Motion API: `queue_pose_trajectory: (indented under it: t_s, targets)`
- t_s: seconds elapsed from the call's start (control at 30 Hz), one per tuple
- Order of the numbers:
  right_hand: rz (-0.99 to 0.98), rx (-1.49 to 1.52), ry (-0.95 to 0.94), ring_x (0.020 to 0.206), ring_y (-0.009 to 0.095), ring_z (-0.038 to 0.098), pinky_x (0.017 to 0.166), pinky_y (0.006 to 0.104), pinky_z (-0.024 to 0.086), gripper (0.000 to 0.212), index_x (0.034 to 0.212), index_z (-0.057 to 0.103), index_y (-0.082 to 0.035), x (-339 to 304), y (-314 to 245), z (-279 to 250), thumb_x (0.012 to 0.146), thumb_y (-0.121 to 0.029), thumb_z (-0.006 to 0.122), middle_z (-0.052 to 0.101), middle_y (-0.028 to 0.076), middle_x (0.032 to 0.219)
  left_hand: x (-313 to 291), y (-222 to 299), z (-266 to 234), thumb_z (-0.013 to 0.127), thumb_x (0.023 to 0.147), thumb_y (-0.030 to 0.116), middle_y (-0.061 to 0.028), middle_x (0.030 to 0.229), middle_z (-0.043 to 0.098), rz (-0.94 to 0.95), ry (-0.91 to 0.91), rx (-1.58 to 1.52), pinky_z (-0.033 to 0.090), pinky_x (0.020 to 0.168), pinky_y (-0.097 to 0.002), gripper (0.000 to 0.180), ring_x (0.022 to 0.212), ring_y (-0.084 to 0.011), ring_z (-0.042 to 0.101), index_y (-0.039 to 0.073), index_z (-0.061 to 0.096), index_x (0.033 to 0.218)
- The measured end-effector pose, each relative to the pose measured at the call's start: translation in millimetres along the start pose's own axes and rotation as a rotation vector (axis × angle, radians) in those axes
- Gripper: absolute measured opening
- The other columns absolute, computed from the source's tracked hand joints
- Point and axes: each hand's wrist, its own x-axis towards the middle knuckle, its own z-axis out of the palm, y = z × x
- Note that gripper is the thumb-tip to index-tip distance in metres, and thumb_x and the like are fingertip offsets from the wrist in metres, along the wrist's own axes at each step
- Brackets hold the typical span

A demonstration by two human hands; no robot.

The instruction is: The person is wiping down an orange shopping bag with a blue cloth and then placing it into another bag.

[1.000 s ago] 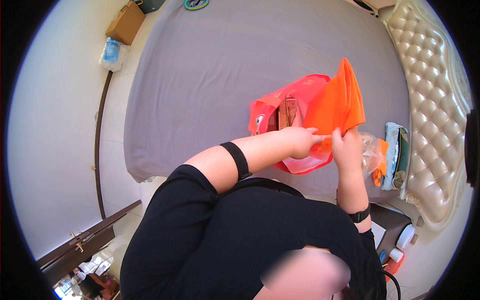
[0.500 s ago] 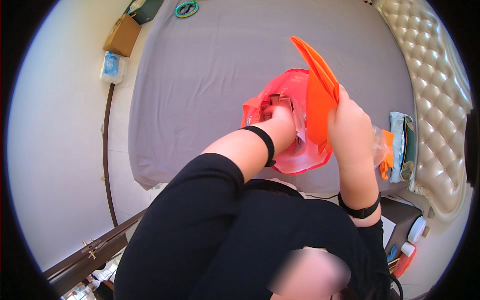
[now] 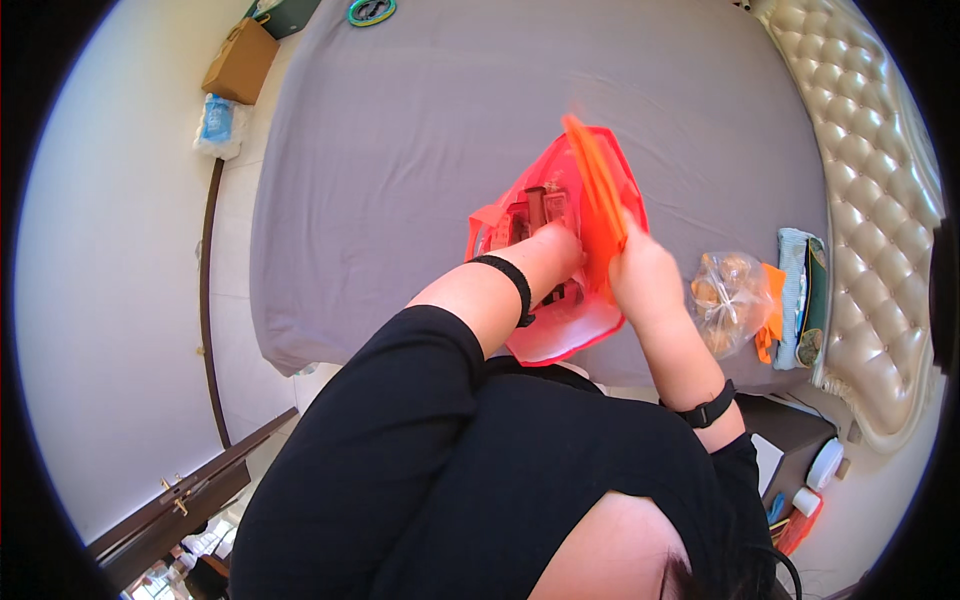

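A red plastic bag (image 3: 575,335) stands with its mouth wide on the near part of the bed. Small brown and reddish packets (image 3: 538,207) show inside it. My left hand (image 3: 563,243) reaches down into the bag among these packets; its fingers are hidden, so what they grip cannot be seen. In my right hand (image 3: 645,275) is a flat, folded orange sheet (image 3: 592,180), gripped by its near end. It tilts over the bag's right side, its lower part inside the mouth, slightly blurred.
Right of the bag, a knotted clear bag of brownish round pieces (image 3: 728,300) lies beside orange cloth (image 3: 771,310) and a light-blue folded bundle (image 3: 795,295). A tufted headboard (image 3: 850,200) lines the right. A green ring-shaped object (image 3: 372,10) rests far left on the grey sheet (image 3: 420,130).
My right hand has moved left and down, bringing the orange sheet into the bag's mouth. The bag has narrowed and tilted. My left hand stays inside it, its fingers now more hidden.
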Motion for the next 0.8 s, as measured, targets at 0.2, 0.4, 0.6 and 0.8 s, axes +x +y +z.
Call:
queue_pose_trajectory:
  t_s: [0.2, 0.4, 0.6, 0.8]
  targets:
    - [0.041, -0.062, -0.238, 0.091, 0.037, 0.062, 0.076, 0.0444, 0.051, 0.053, 0.132, 0.04, -0.004, -8.2, 28.5, 33.5, 0.081, -0.013, 0.054, 0.061, 0.023, 0.104, 20.7, 8.6, 7.5, 0.051, 0.09, 0.032, -0.0027, 0.139, 0.046, 0.029, 0.191, -0.1, 0.037, 0.102, -0.0369, 0.045, 0.128, -0.0204, 0.044, 0.021, 0.05, 0.133]
    - [-0.1, 0.009, -0.01, 0.082, 0.036, 0.064, 0.072, 0.0427, 0.052, 0.06, 0.138, 0.036, -0.004, 6.0, -12.5, 10.5, 0.082, -0.012, 0.056, 0.064, 0.02, 0.094, 66.5, 3.6, 66.7, 0.041, 0.093, 0.026, 0.0023, 0.145, 0.039, -0.012, 0.212, 0.03, 0.033, 0.104, -0.0333, 0.043, 0.131, -0.0165, 0.038, 0.026, 0.046, 0.135]
    - [-0.028, -0.228, -0.461, 0.079, 0.034, 0.065, 0.07, 0.043, 0.052, 0.067, 0.143, 0.023, -0.002, 10.7, 4.9, 52.6, 0.082, -0.007, 0.049, 0.063, 0.02, 0.095, 14.3, -1.3, 17.0, 0.056, 0.081, 0.018, -0.008, 0.125, 0.058, 0.015, 0.131, -0.231, 0.042, 0.098, -0.0349, 0.034, 0.116, -0.0244, 0.054, 0.017, 0.063, 0.114]
    - [0.001, -0.058, -0.437, 0.099, 0.035, 0.06, 0.084, 0.0424, 0.048, 0.066, 0.141, 0.027, -0.004, 13.0, -4.6, 25.7, 0.083, -0.014, 0.056, 0.059, 0.024, 0.11, -0.9, -4.4, 21.0, 0.061, 0.078, 0.019, -0.008, 0.119, 0.061, -0.055, 0.093, -0.219, 0.045, 0.094, -0.0351, 0.034, 0.111, -0.0247, 0.057, 0.018, 0.065, 0.111]
